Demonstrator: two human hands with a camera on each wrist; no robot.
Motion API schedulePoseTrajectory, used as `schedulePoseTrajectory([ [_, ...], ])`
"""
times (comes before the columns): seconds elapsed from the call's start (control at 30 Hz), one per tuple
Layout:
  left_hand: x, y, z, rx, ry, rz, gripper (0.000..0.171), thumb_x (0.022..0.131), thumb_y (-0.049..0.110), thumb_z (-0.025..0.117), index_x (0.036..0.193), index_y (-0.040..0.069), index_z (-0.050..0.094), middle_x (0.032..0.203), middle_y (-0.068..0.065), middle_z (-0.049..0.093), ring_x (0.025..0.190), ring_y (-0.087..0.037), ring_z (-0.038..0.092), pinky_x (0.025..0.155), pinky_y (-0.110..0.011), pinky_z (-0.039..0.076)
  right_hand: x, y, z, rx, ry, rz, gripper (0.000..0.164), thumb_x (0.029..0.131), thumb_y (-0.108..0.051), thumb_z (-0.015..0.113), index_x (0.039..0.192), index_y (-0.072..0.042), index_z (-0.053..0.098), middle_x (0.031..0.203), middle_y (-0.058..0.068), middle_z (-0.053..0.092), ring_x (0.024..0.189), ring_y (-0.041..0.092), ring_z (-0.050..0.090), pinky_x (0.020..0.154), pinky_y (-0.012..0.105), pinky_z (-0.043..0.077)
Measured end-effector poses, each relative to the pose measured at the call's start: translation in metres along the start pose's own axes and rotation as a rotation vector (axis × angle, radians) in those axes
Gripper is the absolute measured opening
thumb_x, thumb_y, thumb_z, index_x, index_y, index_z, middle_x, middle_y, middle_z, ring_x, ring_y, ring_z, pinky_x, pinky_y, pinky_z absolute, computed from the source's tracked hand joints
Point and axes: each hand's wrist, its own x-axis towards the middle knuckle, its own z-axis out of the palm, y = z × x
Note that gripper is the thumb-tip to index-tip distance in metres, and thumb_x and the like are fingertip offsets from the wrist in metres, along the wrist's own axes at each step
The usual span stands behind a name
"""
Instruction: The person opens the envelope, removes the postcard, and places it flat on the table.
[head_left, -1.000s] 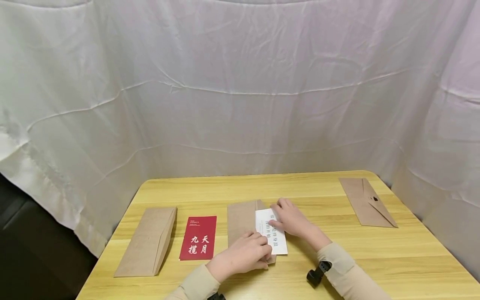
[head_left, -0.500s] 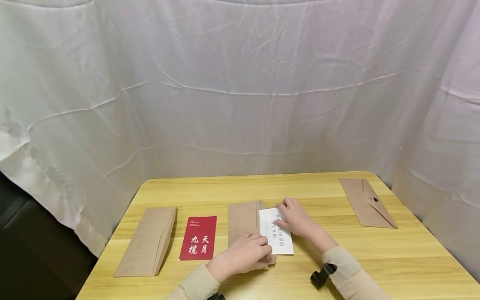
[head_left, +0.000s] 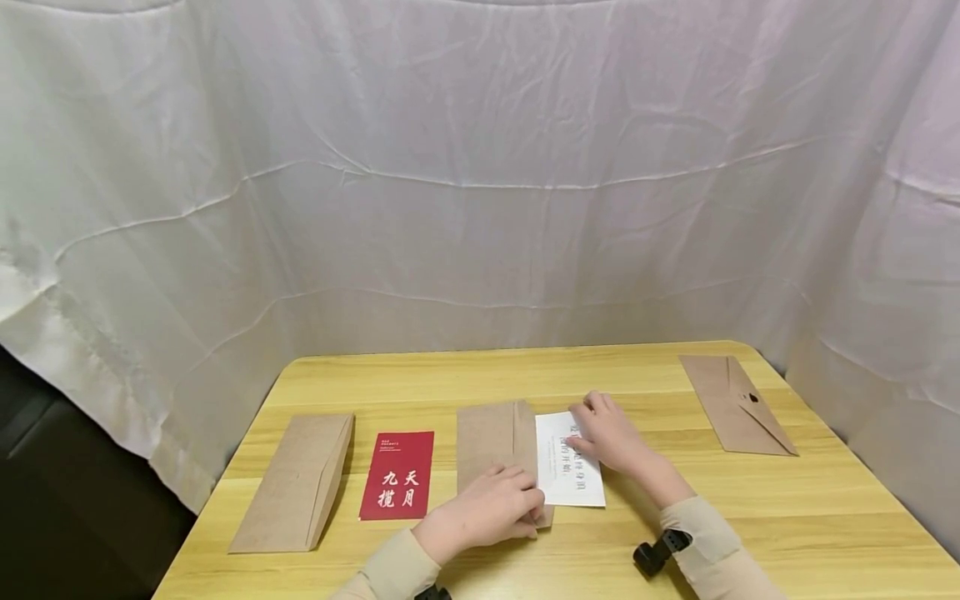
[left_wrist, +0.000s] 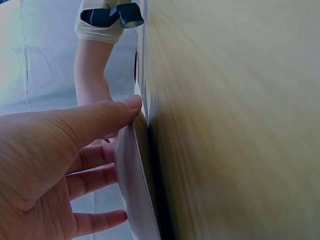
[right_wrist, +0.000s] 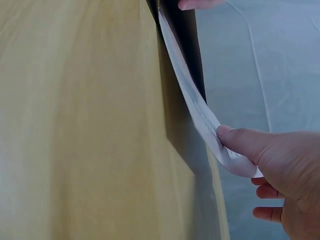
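Note:
Mid-table in the head view, a brown paper envelope (head_left: 483,435) lies with its mouth to the right. My left hand (head_left: 491,504) is on its near part, thumb at the near edge and fingertips against the bulging paper (left_wrist: 132,185) in the left wrist view. A white card (head_left: 558,475) with dark printed characters sticks out of the mouth. My right hand (head_left: 611,437) pinches the card's far right part. In the right wrist view the card (right_wrist: 192,97) bends upward under the thumb, raised off the table at that end; its inner end is hidden by the envelope.
A red card (head_left: 397,483) with white characters lies left of the middle envelope. Farther left is another brown envelope (head_left: 288,483), its side flap raised. A third brown envelope (head_left: 735,404) with a dark mark rests at the back right. Pale curtains (head_left: 517,208) surround the wooden table (head_left: 600,367).
My right hand has moved to the right, drawing the white card farther out of the envelope. My left hand has stayed in place on the envelope.

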Motion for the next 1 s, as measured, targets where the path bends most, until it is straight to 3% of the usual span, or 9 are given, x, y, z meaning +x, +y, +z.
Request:
schedulePoseTrajectory([
  [0.23, 0.001, 0.0, 0.0, -0.03, -0.001, -0.004, 0.023, 0.082, 0.048, 0.072, 0.086, 0.029, 0.06, 0.089, 0.017, 0.054, 0.096, -0.002, 0.053, 0.095, -0.033, 0.051, -0.006, 0.01, -0.004, 0.016, -0.004, 0.03, 0.054, 0.083, -0.033, 0.076, 0.121, 0.002, 0.061, 0.108, 0.015, 0.053, 0.099, 0.029, 0.048, 0.084, 0.044, 0.044],
  [0.63, 0.001, -0.006, 0.004, -0.131, 0.034, 0.052, 0.022, 0.082, 0.041, 0.074, 0.086, 0.024, 0.062, 0.083, 0.015, 0.051, 0.083, 0.0, 0.047, 0.077, -0.011, 0.04, -0.008, 0.018, -0.009, 0.035, -0.026, 0.074, 0.052, 0.084, -0.033, 0.076, 0.122, -0.001, 0.061, 0.108, 0.014, 0.052, 0.101, 0.03, 0.047, 0.083, 0.047, 0.044],
  [1.0, 0.005, -0.008, 0.003, -0.234, -0.034, 0.016, 0.019, 0.084, 0.037, 0.073, 0.085, 0.022, 0.062, 0.083, 0.012, 0.053, 0.082, 0.0, 0.044, 0.074, -0.008, 0.038, -0.01, 0.025, -0.011, 0.034, -0.052, 0.095, 0.052, 0.083, -0.034, 0.076, 0.123, -0.004, 0.061, 0.11, 0.014, 0.052, 0.1, 0.03, 0.046, 0.082, 0.047, 0.043],
])
